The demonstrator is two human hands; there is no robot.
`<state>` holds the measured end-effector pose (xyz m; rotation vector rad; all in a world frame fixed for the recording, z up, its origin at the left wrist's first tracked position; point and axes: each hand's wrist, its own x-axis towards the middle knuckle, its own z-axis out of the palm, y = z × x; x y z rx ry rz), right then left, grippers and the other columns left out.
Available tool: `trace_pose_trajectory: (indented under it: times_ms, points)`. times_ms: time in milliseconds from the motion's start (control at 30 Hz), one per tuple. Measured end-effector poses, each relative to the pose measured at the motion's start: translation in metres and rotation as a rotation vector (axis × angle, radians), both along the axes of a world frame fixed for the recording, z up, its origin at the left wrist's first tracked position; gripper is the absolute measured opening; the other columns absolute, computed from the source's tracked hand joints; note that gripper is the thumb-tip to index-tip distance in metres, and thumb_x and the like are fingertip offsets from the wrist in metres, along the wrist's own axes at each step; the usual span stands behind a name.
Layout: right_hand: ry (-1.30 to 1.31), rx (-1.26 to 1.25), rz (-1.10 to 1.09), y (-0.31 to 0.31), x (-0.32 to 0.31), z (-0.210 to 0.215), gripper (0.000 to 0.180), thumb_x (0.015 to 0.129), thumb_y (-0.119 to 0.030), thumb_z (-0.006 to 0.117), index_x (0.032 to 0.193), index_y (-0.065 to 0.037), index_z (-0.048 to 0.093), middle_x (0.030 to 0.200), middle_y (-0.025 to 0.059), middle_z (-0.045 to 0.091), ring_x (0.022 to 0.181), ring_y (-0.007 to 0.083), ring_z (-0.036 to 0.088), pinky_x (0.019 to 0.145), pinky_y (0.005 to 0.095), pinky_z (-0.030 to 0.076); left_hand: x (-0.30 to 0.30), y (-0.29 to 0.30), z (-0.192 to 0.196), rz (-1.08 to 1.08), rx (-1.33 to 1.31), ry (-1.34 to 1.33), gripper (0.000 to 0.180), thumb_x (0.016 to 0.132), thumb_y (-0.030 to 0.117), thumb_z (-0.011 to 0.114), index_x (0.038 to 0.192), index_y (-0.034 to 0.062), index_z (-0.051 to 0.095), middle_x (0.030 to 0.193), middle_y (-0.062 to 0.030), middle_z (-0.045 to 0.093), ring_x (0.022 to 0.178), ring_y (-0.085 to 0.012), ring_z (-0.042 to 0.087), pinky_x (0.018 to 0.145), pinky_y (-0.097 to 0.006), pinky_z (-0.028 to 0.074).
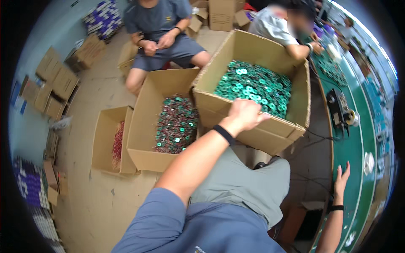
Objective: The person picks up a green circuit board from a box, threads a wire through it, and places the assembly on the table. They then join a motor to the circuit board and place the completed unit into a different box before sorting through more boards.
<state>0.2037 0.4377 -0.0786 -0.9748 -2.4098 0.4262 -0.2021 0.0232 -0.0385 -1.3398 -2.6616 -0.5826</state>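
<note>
Pale blue wall, scuffed beige floor, green workbench at right; bright light strip beyond

Near rim of lg. cardboard box is gripped by L hand; box is part-filled w/ green ring-shaped pcs.. R hand is held w/ fingers spread, at edge of green bench, contact unclear. Med. box, left of lg. one, is loaded w/ reddish-brown pcs. mixed w/ green discs; sm. box beside it is part-filled w/ red strands. On bench, blk. device is seen w/ spool. Seated co-worker is seen behind med. box; another person is seen beyond lg. box, bent toward bench.
</note>
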Motion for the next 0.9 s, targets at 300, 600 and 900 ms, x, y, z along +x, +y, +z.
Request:
trace_pose_trajectory:
  times_ms: [300, 600, 900]
  points:
    - [-0.042, 0.04, 0.006, 0.01, -0.004, -0.008, 0.063, 0.104, -0.036, 0.055, 0.152, -0.001, 0.035, 0.155, 0.021, 0.035, 0.144, 0.0345, 0.034, 0.119, 0.0431, 0.027, 0.005, -0.007, -0.003, 0.065, 0.038, -0.05, 0.058, 0.088, 0.063, 0.06, 0.076, 0.0092, 0.076, 0.078, -0.0126, 0.072, 0.082, -0.0306, 0.07, 0.077, -0.044, 0.052]
    - [-0.096, 0.049, -0.039, 0.029, 0.009, -0.011, 0.06, 0.105, -0.033, 0.053, 0.153, -0.002, 0.034, 0.156, 0.019, 0.034, 0.145, 0.0327, 0.032, 0.118, 0.0423, 0.027, 0.006, 0.002, 0.001, 0.048, 0.032, -0.079, 0.055, 0.087, 0.062, 0.061, 0.077, 0.01, 0.077, 0.079, -0.013, 0.073, 0.082, -0.0312, 0.071, 0.076, -0.043, 0.052]
    - [0.085, 0.019, 0.449, -0.142, -0.104, 0.179, 0.059, 0.083, -0.013, 0.055, 0.141, -0.001, 0.048, 0.151, 0.0182, 0.04, 0.142, 0.0332, 0.037, 0.12, 0.0436, 0.025, -0.015, 0.004, 0.017, -0.002, -0.07, -0.31, 0.057, 0.096, 0.06, 0.048, 0.093, 0.0107, 0.075, 0.097, -0.0171, 0.073, 0.096, -0.0367, 0.068, 0.085, -0.048, 0.053]
